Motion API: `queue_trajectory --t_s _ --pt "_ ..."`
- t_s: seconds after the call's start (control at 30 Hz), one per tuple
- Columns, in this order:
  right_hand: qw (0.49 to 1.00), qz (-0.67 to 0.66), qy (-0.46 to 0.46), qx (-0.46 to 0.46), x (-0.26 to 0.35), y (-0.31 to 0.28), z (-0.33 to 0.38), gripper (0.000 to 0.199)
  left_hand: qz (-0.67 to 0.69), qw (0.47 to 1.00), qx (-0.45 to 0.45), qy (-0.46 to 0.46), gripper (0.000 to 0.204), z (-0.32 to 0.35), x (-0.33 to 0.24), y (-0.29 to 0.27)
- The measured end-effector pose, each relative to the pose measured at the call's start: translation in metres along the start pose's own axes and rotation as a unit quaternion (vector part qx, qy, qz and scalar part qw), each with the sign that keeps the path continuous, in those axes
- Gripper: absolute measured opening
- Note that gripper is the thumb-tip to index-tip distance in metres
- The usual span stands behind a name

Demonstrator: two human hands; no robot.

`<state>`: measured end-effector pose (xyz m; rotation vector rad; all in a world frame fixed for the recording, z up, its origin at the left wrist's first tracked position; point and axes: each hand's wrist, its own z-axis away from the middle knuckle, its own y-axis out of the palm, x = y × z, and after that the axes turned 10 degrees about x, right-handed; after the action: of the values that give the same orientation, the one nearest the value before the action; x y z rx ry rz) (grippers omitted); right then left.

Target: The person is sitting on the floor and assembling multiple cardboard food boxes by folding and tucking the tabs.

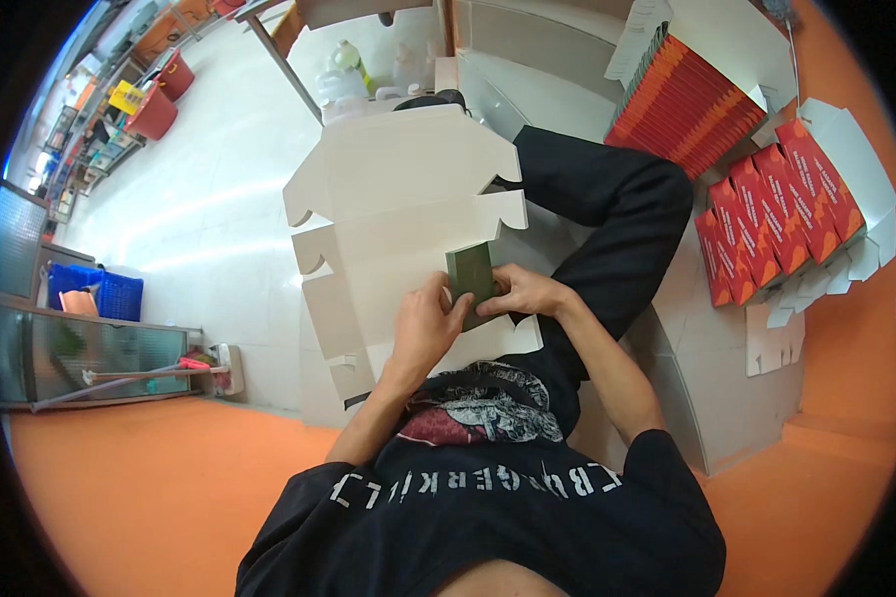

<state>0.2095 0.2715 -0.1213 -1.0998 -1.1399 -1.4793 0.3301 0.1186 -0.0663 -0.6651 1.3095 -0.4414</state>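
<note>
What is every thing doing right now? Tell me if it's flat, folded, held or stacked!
White die-cut cardboard sheet: unfolded, flat, lying on the person's lap.
Small dark green block: held against the sheet by both hands.
Left hand: fingers curled on the block.
Right hand: gripping the block's right side.
Orange flat boxes: folded flat, overlapping in a row.
Orange pack bundle: stacked on edge.

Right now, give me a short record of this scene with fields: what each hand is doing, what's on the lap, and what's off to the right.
left hand: left hand grips the left edge of a small dark green block
right hand: right hand pinches the block's right side
under the block: flat white die-cut cardboard sheet lying across the lap
right side: red flat-packed cartons fanned out in a row, and a stack of orange-red sheets
floor: orange floor
</note>
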Motion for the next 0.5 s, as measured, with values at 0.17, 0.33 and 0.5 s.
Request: queue_trajectory --t_s 0.17,0.33,0.5 --pt "0.996 -0.074 -0.01 -0.047 0.011 0.001 0.004 0.04 0.066 0.995 0.022 0.065 0.025 -0.002 0.006 -0.001" --pt "0.984 -0.102 -0.029 -0.14 0.009 -0.007 -0.014 0.036 0.188 0.98 0.027 0.057 0.025 -0.007 0.013 0.006" --pt "0.977 -0.097 -0.09 -0.169 -0.003 0.0 -0.027 0.03 0.118 0.992 0.032 -0.002 0.028 -0.007 0.015 0.006"
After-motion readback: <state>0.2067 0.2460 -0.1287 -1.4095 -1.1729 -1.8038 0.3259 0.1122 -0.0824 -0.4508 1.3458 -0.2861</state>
